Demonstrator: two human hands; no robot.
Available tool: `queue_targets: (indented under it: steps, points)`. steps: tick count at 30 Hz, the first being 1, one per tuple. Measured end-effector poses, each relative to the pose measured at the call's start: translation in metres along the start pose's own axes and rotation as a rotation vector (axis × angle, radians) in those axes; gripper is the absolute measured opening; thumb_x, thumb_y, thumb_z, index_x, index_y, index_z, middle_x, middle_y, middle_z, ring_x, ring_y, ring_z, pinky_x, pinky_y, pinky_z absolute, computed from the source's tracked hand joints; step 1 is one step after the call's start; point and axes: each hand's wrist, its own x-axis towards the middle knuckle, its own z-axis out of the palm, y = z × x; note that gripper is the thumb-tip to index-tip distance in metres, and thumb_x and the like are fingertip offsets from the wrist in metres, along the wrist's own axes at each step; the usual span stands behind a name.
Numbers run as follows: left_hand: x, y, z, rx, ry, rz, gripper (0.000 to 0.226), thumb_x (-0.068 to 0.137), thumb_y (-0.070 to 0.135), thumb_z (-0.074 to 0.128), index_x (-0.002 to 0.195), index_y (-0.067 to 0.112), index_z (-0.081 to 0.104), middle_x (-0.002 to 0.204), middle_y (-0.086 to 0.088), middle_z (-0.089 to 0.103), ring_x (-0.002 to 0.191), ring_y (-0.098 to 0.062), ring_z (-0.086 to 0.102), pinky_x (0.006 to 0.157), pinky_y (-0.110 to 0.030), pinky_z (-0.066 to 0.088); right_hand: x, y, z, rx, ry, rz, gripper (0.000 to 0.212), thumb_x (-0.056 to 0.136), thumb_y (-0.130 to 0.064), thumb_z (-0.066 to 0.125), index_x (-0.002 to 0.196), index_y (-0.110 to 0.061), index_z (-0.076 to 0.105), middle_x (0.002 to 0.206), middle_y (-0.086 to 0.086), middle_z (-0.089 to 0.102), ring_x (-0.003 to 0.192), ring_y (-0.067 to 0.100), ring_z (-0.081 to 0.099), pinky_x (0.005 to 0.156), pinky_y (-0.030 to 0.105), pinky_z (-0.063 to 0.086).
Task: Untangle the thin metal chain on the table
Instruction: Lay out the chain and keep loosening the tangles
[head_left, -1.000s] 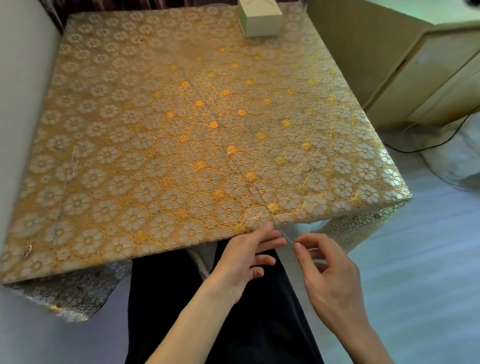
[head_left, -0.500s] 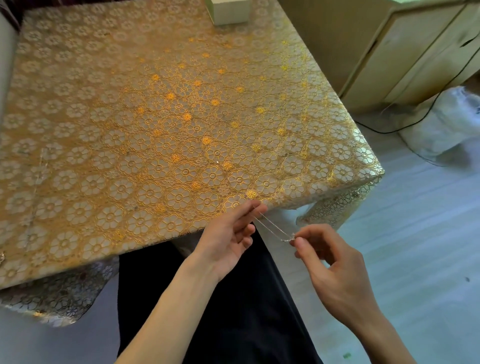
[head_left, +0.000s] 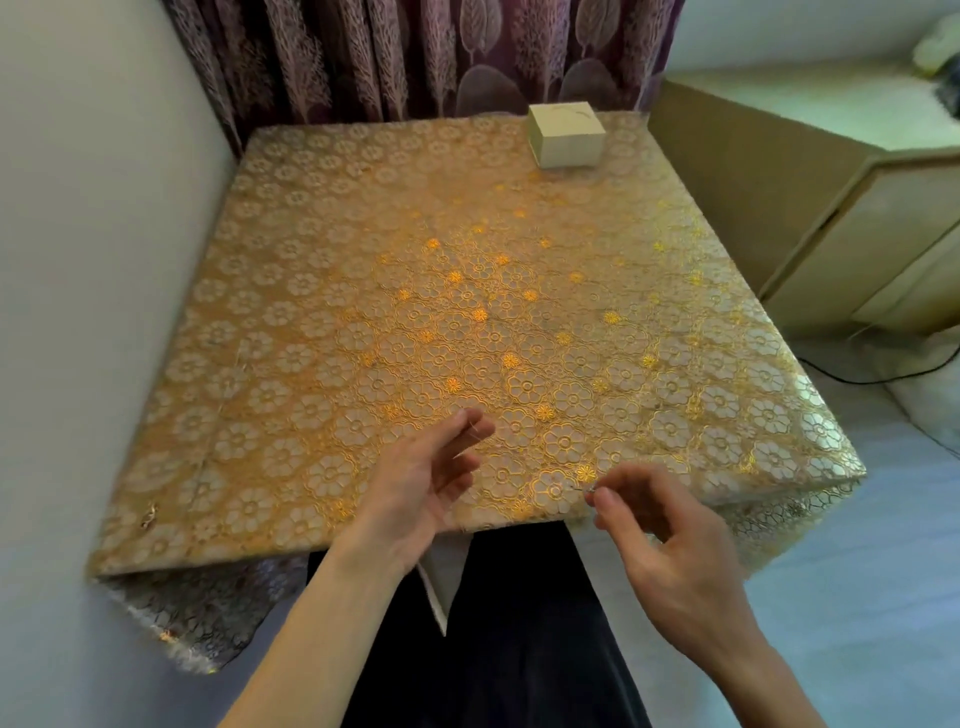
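We see both hands over the near edge of the gold flower-patterned tabletop (head_left: 363, 312). The right hand (head_left: 670, 551) pinches the thin metal chain (head_left: 584, 487) between thumb and forefinger, its other fingers (head_left: 655, 531) curled under. From that pinch only a short, faint stretch of chain shows, just above the tabletop's edge. The left hand (head_left: 423, 486) is blurred, with its fingers (head_left: 475, 430) reaching forward, loosely spread. A hair-thin strand seems to cross them, but we cannot tell whether they grip it. 1 pale box (head_left: 565, 136) sits at the far edge.
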Motion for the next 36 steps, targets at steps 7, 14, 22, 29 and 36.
queue_targets:
  steps: [7,14,22,29,36]
  points:
    - [0.006,0.048,-0.026,0.302,0.173,0.327,0.019,0.095,0.029,0.064,0.1,0.018,0.079,0.098,0.002,0.078,0.078,-0.01,0.065,0.071,-0.024,0.047,0.064,-0.006,0.035,-0.058,-0.063,-0.11,0.018,0.093,-0.015,0.067,0.093,-0.033,0.064,0.089,-0.015,0.072,0.084,0.009,0.069,0.072,0.028,0.057]
    - [0.04,0.006,-0.05,0.922,0.475,0.504,0.021,0.083,0.055,0.069,0.083,0.036,0.077,0.105,0.029,0.066,0.116,-0.01,0.055,0.096,-0.032,0.043,0.093,0.027,0.033,-0.33,-0.127,-0.212,0.018,0.091,-0.01,0.07,0.094,-0.026,0.065,0.086,-0.017,0.066,0.085,0.007,0.063,0.072,0.02,0.05]
    - [0.042,-0.02,-0.038,1.075,0.644,0.629,0.018,0.085,0.051,0.064,0.083,0.037,0.076,0.118,0.02,0.065,0.119,-0.015,0.049,0.099,-0.044,0.037,0.082,0.059,0.024,-0.616,-0.147,-0.334,0.009,0.095,-0.018,0.066,0.1,-0.011,0.07,0.104,-0.002,0.065,0.1,0.019,0.057,0.093,0.015,0.036]
    - [0.038,-0.012,-0.044,0.985,0.631,0.599,0.021,0.086,0.049,0.066,0.086,0.031,0.076,0.116,0.015,0.064,0.115,-0.011,0.047,0.097,-0.036,0.038,0.071,0.067,0.022,-0.606,-0.098,-0.308,0.011,0.094,-0.017,0.067,0.101,-0.011,0.072,0.113,-0.001,0.063,0.107,0.017,0.051,0.095,0.013,0.035]
    - [0.014,-0.024,-0.061,1.08,0.665,0.63,0.019,0.083,0.048,0.065,0.08,0.032,0.072,0.121,0.01,0.064,0.12,-0.021,0.048,0.097,-0.041,0.038,0.066,0.068,0.023,-0.583,-0.092,-0.312,0.013,0.092,-0.015,0.067,0.103,-0.009,0.073,0.115,0.002,0.064,0.11,0.021,0.052,0.094,0.026,0.043]
